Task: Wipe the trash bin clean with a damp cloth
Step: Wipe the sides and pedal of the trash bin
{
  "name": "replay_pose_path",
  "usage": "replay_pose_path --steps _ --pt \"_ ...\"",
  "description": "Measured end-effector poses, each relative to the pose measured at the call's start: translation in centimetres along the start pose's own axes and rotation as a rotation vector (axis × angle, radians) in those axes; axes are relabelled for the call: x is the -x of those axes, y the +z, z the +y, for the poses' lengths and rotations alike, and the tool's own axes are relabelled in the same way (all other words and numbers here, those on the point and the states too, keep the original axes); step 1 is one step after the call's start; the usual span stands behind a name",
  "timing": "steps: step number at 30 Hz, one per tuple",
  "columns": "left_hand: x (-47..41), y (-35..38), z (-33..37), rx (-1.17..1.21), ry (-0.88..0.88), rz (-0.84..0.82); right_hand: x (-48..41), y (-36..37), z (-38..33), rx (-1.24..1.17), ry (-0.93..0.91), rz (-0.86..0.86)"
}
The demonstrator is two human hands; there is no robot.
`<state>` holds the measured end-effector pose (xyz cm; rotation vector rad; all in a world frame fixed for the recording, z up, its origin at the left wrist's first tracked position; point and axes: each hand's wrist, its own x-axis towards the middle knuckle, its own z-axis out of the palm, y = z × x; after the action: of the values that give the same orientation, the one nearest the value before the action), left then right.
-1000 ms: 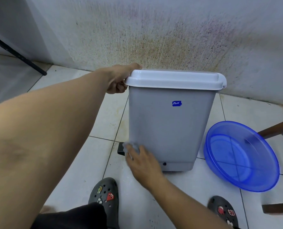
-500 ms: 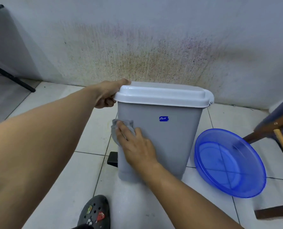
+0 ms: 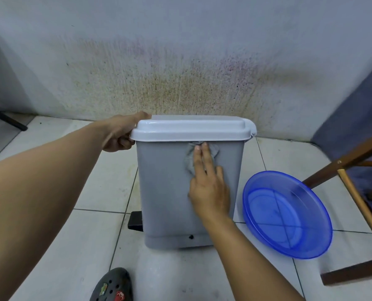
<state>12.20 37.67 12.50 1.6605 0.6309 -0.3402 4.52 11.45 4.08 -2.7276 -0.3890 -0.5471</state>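
standing on the tiled floor point(image 3: 93, 192) close to a stained wall point(image 3: 180, 61), the grey trash bin point(image 3: 165, 192) has its white lid point(image 3: 191, 129) closed. a crumpled grey cloth point(image 3: 189, 161) sits on its front just under the lid, pressed flat by the straight fingers of the right hand point(image 3: 209, 190). the left hand point(image 3: 119, 133) grips the lid's left edge, fingers curled under. a blue basin point(image 3: 287, 216) lies just right of the bin.

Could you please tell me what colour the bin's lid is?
The lid is white; the head view shows it.
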Motion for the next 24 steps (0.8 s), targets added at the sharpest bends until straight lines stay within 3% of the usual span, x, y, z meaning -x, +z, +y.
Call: replay_pose_path --steps 8,20,24 --pt "-0.4 0.0 -0.2 0.007 -0.009 0.0 1.3 0.1 4.8 -0.056 0.29 0.06" --pt "-0.7 -0.4 -0.6 -0.006 -0.01 0.001 16.3 5.3 6.5 -0.223 0.712 -0.316" --pt "-0.5 -0.3 -0.5 -0.005 -0.003 -0.004 14.8 4.6 7.1 -0.293 0.759 -0.209"
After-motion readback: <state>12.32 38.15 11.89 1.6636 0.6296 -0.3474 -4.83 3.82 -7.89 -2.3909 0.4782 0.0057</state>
